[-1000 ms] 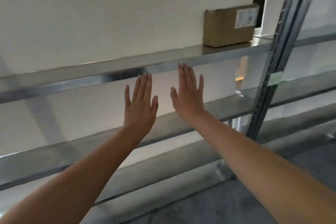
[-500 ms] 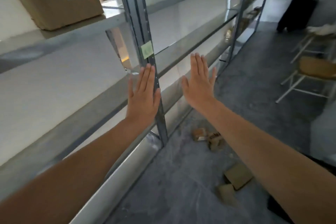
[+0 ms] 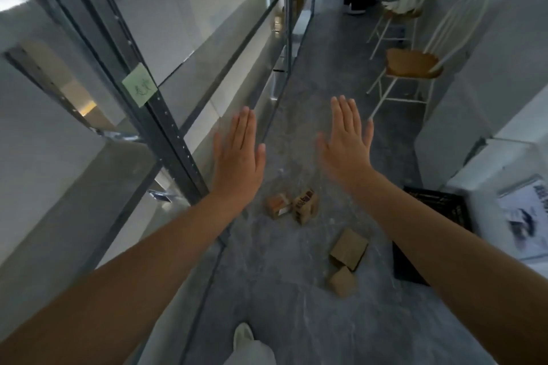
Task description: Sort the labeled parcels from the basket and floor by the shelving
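Left hand (image 3: 237, 157) and right hand (image 3: 345, 145) held flat, fingers straight, grasping nothing; scattered cardboard parcels (image 3: 305, 206) underfoot may be stepped on.

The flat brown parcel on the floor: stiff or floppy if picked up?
Probably stiff: the flat parcel shows straight cardboard edges. Likely light, since it looks thin. It seems to lie flat, so it should slide rather than roll.

Left forearm (image 3: 133, 270) and right forearm (image 3: 444, 246) are bare, extended forward and raised, well apart. Left grip (image 3: 237, 157): flat, fingers straight and together, thumb splayed inward, back facing the camera, holding nothing. Right grip (image 3: 347, 148): same pose, mirrored. The two grips do not touch.
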Demonstrator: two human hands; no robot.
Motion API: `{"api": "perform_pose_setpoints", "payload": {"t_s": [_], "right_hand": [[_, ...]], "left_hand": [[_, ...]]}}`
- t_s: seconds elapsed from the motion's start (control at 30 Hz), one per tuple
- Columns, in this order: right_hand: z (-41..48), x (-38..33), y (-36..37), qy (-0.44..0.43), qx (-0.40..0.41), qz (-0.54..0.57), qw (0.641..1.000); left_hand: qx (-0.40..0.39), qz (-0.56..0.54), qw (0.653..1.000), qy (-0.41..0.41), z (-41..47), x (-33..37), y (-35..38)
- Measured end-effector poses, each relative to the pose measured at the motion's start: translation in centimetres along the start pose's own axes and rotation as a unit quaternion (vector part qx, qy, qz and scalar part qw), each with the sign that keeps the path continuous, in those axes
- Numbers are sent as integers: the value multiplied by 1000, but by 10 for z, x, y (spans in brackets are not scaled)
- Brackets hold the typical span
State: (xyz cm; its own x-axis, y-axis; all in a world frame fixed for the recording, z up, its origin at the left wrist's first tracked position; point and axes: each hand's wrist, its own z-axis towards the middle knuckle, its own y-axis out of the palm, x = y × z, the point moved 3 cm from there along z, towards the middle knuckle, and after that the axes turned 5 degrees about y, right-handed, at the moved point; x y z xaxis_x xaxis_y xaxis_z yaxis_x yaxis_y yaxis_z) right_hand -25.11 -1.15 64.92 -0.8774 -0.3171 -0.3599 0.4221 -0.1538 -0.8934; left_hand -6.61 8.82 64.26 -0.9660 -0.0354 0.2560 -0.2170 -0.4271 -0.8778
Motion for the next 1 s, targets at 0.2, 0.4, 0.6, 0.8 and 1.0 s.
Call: {"api": "perform_pose_setpoints", "payload": {"t_s": [0.2,0.4,0.6,0.8,1.0], "right_hand": [[29,-21,27,74,-14,-32,997],[36,-32,48,116,-40,-63,990],[35,-12,55,156,-42,-68,984],[52,29,70,194,-39,-54,979],[77,58,126,203,-96,-35,974]], "left_hand": [[-28,-49,998,24,42,-51,25],[-62,-89,993,43,67,-80,54],[-92,-95,989,72,77,-80,79],[-105,-97,986,90,93,-68,98],[-139,-89,985,49,127,-42,127]]}}
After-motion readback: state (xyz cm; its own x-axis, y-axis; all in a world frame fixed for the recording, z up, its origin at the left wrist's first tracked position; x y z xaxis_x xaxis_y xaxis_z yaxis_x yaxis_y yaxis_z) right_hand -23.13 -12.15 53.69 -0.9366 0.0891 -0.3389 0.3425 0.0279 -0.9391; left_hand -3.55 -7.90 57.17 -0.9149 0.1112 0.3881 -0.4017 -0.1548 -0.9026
